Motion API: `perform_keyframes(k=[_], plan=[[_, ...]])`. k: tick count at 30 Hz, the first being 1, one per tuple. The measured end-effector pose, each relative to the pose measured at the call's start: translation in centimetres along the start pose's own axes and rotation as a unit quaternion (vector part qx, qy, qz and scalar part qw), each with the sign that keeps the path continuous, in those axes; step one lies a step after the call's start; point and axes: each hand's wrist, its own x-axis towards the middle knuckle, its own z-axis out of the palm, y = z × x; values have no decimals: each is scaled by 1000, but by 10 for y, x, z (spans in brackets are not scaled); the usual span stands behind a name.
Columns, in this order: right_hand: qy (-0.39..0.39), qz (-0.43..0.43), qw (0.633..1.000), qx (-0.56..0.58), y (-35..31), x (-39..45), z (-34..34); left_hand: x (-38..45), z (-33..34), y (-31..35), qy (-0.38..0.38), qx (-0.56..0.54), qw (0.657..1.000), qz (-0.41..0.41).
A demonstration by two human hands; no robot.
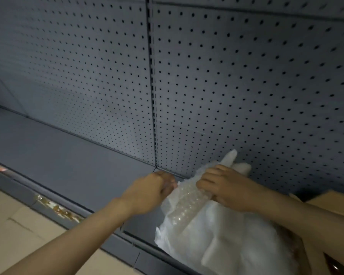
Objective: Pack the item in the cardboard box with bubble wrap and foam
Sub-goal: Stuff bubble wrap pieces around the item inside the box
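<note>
Both hands grip the bubble wrap (184,197) at five o'clock: left hand (147,192) pinching its edge, right hand (222,187) clutching the roll, nearer the cardboard box (330,203) at four o'clock.

Dim, flat indoor light with a cool grey cast — the pegboard wall (246,76) is brightest at its middle and darkens toward the upper corners. Wide-angle bending curves the shelf (58,151) edge, and everything is soft; the left hand (147,192) is smeared with motion blur.
</note>
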Motion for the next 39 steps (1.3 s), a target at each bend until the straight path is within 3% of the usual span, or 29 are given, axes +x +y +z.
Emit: perform_keyframes(k=[3, 7, 10, 12, 16, 19, 22, 26, 30, 35, 39], plan=[[57, 0, 998, -38, -9, -27, -32, 9, -21, 20, 1, -85, 996, -14], [113, -14, 990, -87, -29, -65, -58, 17, -35, 55, -116, -200, 971, -56], [130, -6, 985, -113, -51, -94, -67, 21, -29, 83, -197, -262, 944, -15], [119, 10, 984, -134, -64, -111, -70, 26, -20, 101, -190, -270, 944, -6], [57, 78, 981, -166, -79, -146, -66, 33, -3, 140, -181, -251, 948, 77], [9, 140, 976, -164, -86, -167, -65, 28, 3, 179, -169, -175, 956, 165], [32, 205, 969, -137, -100, -184, -73, 20, 6, 208, -163, -127, 949, 240], [108, 292, 947, -82, -114, -212, -87, 8, 6, 239, -215, -111, 929, 278], [92, 337, 931, -105, -111, -247, -82, 1, 12, 270, -268, -38, 908, 320], [86, 330, 933, -118, -95, -289, -75, 0, 40, 316, -201, 13, 910, 362], [91, 369, 925, -13, -78, -341, -79, 9, 64, 355, -156, 26, 931, 330]])
